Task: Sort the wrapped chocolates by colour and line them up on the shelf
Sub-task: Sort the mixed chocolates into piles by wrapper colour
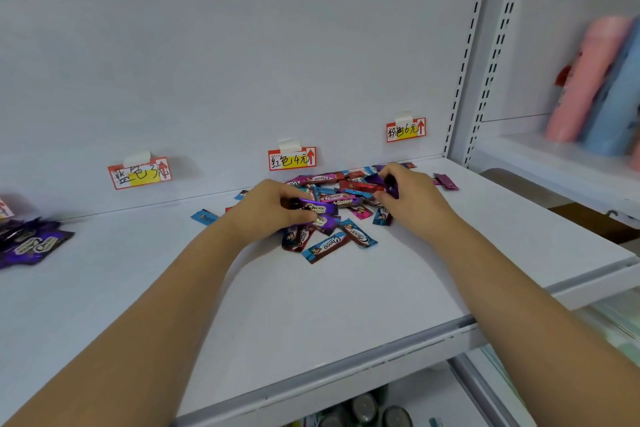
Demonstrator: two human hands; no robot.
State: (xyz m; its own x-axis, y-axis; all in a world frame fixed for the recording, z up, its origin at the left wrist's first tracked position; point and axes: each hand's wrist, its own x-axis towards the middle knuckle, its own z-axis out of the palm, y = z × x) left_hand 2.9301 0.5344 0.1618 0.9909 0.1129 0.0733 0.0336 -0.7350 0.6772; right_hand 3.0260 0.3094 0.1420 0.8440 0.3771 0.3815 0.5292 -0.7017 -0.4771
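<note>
A mixed pile of wrapped chocolates (341, 215) in blue, red, pink and purple lies on the white shelf (311, 305) near the back panel. My left hand (273, 206) grips several purple chocolates (320, 211) at the pile's left side. My right hand (407, 194) pinches a purple chocolate (388, 182) at the pile's right side. Several purple chocolates (29, 243) lie grouped at the shelf's far left. One blue chocolate (204, 217) lies apart, left of the pile, and one pink chocolate (446, 181) apart to the right.
Three price labels are taped to the back panel: blue (140, 173), red (292, 158) and pink (406, 130). On the neighbouring shelf to the right stand a pink bottle (585, 80) and a blue bottle (620, 94). Cans (363, 407) show below the shelf edge.
</note>
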